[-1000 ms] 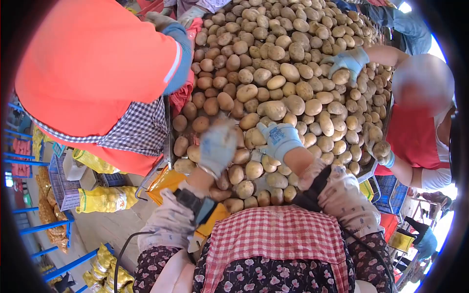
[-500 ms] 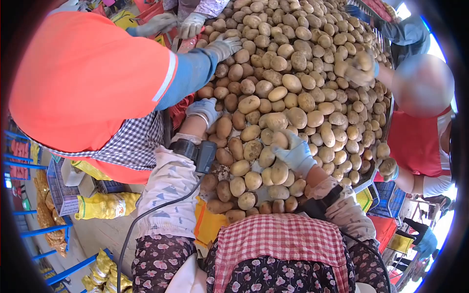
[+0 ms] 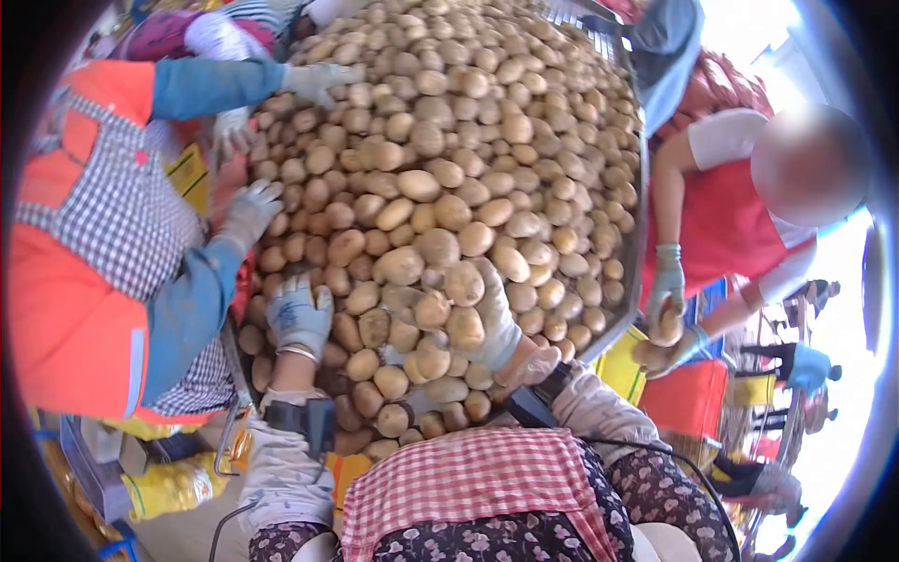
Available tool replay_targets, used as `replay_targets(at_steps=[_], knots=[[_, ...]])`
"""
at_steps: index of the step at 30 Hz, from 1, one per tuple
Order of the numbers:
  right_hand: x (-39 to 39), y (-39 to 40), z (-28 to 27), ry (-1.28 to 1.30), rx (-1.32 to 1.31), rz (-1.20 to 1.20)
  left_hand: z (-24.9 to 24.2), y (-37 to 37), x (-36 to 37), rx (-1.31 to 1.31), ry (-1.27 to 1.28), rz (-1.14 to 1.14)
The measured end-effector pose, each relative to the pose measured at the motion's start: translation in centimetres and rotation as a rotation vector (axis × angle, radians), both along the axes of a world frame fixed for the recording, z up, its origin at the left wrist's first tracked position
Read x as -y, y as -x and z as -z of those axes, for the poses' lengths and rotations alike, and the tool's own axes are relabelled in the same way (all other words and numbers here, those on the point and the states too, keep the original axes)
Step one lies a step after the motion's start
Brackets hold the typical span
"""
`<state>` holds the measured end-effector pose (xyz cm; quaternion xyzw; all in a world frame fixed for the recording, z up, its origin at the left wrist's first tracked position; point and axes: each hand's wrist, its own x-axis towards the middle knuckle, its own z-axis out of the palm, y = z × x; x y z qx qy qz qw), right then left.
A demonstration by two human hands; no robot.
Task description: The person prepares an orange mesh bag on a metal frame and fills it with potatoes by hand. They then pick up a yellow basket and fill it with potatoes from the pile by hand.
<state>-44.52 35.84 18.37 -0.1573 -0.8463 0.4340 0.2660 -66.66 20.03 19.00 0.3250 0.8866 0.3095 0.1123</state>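
A large heap of potatoes [image 3: 419, 185] fills the metal-edged table before me. My left hand [image 3: 300, 317], in a pale blue and white glove, lies on the potatoes by the left edge, its fingers apart and nothing seen in its grasp. My right hand [image 3: 498, 323], gloved as well, is turned on its side in the near part of the heap. Its fingers curve behind a potato [image 3: 464, 283], and a second potato [image 3: 465, 328] sits against its palm. Part of the fingers is hidden by these potatoes. A few potatoes just left of that hand look blurred.
A co-worker in an orange top [image 3: 70, 318] reaches over the left side with gloved hands. Across the right edge [image 3: 613, 332], another in a red apron [image 3: 702, 225] holds potatoes. A red crate [image 3: 688, 398] and a yellow crate [image 3: 620, 361] stand below that edge.
My view has swung, so the heap appears farther left. My right hand has turned palm-left, against several potatoes. The orange-topped co-worker leans back, and the red-aproned one has drawn both hands off the heap.
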Motion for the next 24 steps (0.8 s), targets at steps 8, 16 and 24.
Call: replay_targets(at_steps=[8, 16, 24], knots=[[0.7, 1.2, -5.4, 1.986, -0.382, -0.443, 2.5, 6.0, 0.3, -0.013, 0.564, 0.042], [1.1, 1.3, -3.1, 1.900, -0.192, -0.304, -1.8, -7.2, -0.4, -0.152, -0.702, 0.210], [1.3, 0.9, -3.5, 1.849, -0.188, -0.164, -1.3, -10.1, -3.1, 0.051, -0.727, 0.443]])
